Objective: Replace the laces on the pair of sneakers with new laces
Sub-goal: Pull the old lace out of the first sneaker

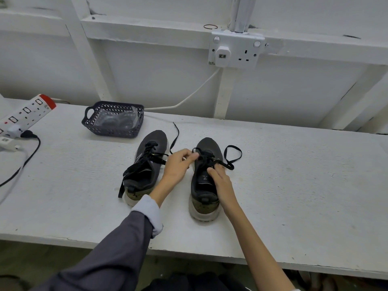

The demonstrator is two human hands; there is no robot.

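Note:
Two dark grey sneakers with pale soles stand side by side on the white table (294, 185), toes pointing away from me. The left sneaker (147, 164) has loose black laces trailing over its sides and toward the far edge. On the right sneaker (204, 179), a black lace (232, 157) loops out to the right. My left hand (178, 166) pinches the lace at the upper eyelets of the right sneaker. My right hand (220, 182) rests on that shoe's tongue and holds the lace near the knot.
A dark plastic basket (113, 119) holding clear packets sits behind the left sneaker. A white power strip (23, 116) with plugs and a black cable lies at the far left. A wall socket (236, 50) hangs on the white wall behind.

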